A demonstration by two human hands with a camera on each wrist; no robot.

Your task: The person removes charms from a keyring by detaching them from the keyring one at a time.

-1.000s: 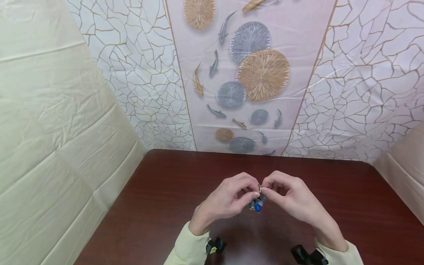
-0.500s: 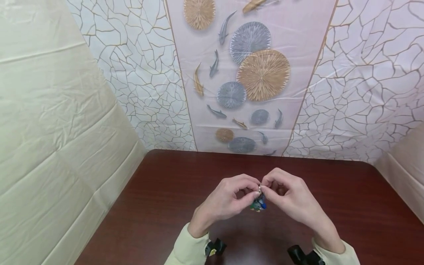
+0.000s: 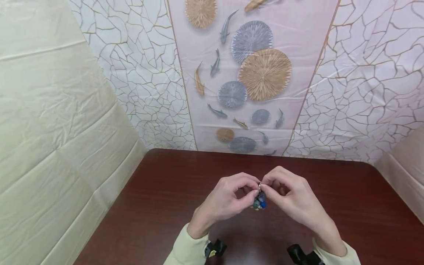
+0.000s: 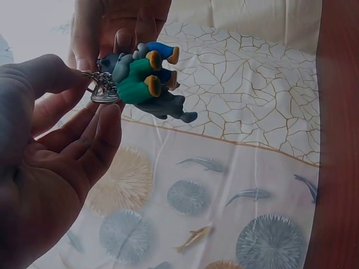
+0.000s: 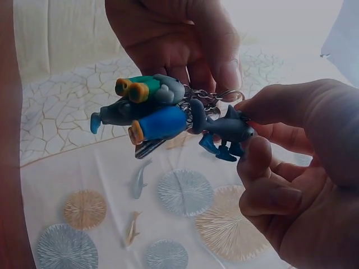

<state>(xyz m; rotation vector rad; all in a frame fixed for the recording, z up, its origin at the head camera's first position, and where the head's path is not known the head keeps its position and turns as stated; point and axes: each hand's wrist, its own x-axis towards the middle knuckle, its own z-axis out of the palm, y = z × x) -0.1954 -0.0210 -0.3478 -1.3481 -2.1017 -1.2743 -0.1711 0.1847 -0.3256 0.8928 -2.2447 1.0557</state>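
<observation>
Between my two hands, a bunch of small figure keychains (image 3: 258, 202) hangs over the table. My left hand (image 3: 228, 198) pinches the metal ring and chains at the top with thumb and index finger. From the other side, my right hand (image 3: 296, 195) pinches the same key ring (image 5: 234, 94). A grey shark figure (image 5: 231, 129) with blue feet lies right at the right fingers. The others include a figure in green trousers (image 4: 134, 87) with orange feet and a blue-trousered one (image 5: 160, 124). Fingertips hide part of the ring.
A dark red-brown wooden table (image 3: 159, 206) lies beneath both hands. Behind it hangs a patterned cloth (image 3: 245, 110) with fish and round motifs. Pale cream cloth (image 3: 66, 147) stands along the left side. Black camera mounts (image 3: 215, 248) sit on both wrists.
The hanging figures have swung and turned, now bunched closer together beneath the ring. My right hand has shifted slightly upward, while the left stays nearly in place; both keep their pinch.
</observation>
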